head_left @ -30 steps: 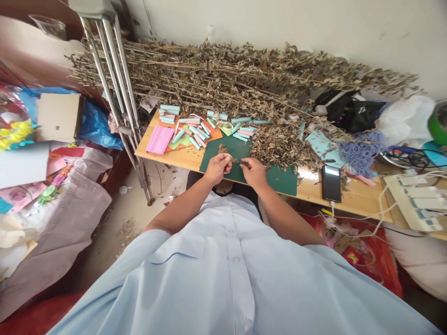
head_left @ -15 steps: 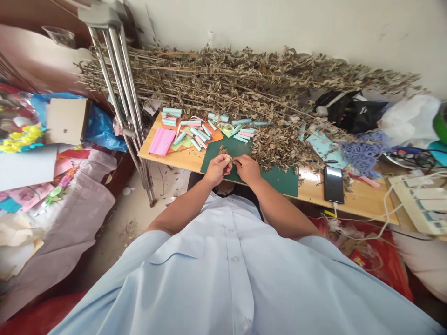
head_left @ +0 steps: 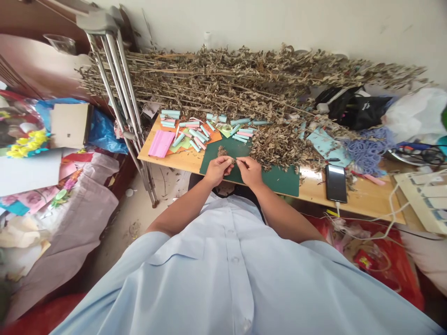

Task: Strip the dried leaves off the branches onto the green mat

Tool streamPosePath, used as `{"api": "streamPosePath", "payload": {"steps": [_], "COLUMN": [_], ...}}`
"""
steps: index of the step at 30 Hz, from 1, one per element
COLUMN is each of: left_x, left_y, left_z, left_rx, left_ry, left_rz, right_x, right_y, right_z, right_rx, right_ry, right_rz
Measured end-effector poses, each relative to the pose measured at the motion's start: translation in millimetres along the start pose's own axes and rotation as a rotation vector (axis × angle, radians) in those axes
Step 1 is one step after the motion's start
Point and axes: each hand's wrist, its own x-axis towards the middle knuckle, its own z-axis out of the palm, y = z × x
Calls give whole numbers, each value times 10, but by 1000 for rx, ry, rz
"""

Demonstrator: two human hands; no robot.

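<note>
My left hand (head_left: 217,170) and my right hand (head_left: 249,170) meet over the near edge of a green mat (head_left: 281,180). Between their fingertips is a small bit of dried leaf (head_left: 234,161), pinched from both sides and partly hidden. A small brown clump of leaf crumbs (head_left: 221,151) lies on the mat just beyond my left hand. To the right of my right hand, a loose heap of dried leaves (head_left: 275,146) covers part of the mat.
Long dried stalks (head_left: 223,79) lie across the table's back. Pale blue and pink paper rolls (head_left: 199,135) and a pink paper stack (head_left: 161,143) are at left. A phone (head_left: 335,184) and power strip (head_left: 424,200) sit right. Metal crutches (head_left: 120,79) lean at the left.
My right hand's fingers have shifted slightly, while both hands stay together over the mat's edge. The view has turned a little; the leaf heap and paper rolls look the same.
</note>
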Motion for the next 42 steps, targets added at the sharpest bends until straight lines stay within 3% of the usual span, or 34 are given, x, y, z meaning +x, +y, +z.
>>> {"api": "streamPosePath", "payload": {"steps": [7, 24, 33, 42], "left_x": [23, 1, -50, 13], "left_y": [-41, -83, -26, 14], "left_z": [34, 87, 51, 65], "left_rx": [80, 257, 310, 134], "left_ry": [48, 165, 112, 128], "left_rz": [29, 73, 57, -27], "right_x": [-34, -37, -16, -20], "right_y": [-34, 6, 26, 45], "right_z": [16, 70, 89, 47], "right_rx": [157, 120, 108, 218], "right_ry": [-116, -87, -84, -133], "right_rz": [118, 69, 67, 50]}}
